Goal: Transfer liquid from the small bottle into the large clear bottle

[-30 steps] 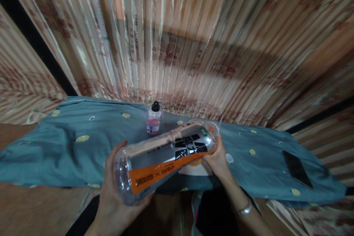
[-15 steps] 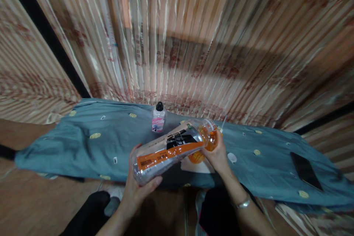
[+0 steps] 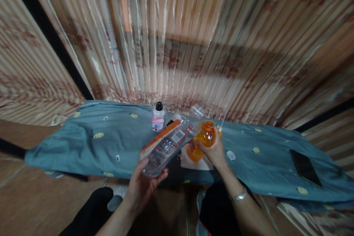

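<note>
Nearest the camera, the left hand (image 3: 143,186) is closed under the base of a large clear plastic bottle (image 3: 166,145), palm up with the fingers wrapped round its bottom end. The bottle is tilted, base low and toward the person, neck pointing up and away to the right; an orange and white label strip with a barcode runs along its upper side, and it looks nearly empty. Just right of it, the right hand (image 3: 214,151) grips a small orange bottle (image 3: 200,142), fingers round its side. The orange bottle leans left, so that its top sits right at the mouth of the large bottle; whether the two touch cannot be told. A silver bracelet (image 3: 239,196) circles the right wrist. Both bottles are held above the near edge of a desk covered with a teal cloth (image 3: 91,147) dotted with small yellow rounds. A white sheet (image 3: 195,163) lies on the cloth under the orange bottle, and a dark phone (image 3: 305,167) lies flat well off to the right. Farther back, near the rear edge, a small bottle with a black cap and a pink label (image 3: 158,117) stands upright. Behind the desk hangs a striped pinkish curtain (image 3: 193,37).
</note>
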Available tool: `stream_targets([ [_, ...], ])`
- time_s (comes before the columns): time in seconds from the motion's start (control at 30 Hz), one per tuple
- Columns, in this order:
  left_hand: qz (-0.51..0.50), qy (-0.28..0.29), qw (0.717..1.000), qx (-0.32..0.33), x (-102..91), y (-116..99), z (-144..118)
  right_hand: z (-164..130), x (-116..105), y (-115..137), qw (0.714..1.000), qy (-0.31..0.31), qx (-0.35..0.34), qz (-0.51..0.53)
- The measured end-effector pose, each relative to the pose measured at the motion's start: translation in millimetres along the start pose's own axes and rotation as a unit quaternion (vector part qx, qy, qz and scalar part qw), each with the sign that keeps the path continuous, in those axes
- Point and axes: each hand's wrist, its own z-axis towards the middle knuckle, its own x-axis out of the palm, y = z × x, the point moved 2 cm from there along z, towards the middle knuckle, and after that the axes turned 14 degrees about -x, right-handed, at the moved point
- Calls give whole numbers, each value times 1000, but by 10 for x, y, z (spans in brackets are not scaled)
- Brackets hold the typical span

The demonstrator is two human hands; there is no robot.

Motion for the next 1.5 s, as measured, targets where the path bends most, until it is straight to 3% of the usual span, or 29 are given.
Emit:
stream_targets([
  [0.23, -33, 1, 998, 52, 69, -151, -18, 15, -6, 7, 1000, 3, 19, 7],
  [0.53, -3, 6, 997, 79, -210, -307, -4, 15, -35, 1, 999, 3, -6, -39],
  [0.73, -9, 7, 991, 130, -274, -359, 48, 21, -54, -6, 1000, 8, 5, -28],
  [1.2, 12, -38, 991, 129, -549, -576, 86, -6, -84, -36, 999, 0, 3, -46],
  [1.5, 28, -28, 987, 158, -544, -605, 194, -3, -105, -33, 999, -2, 17, -52],
])
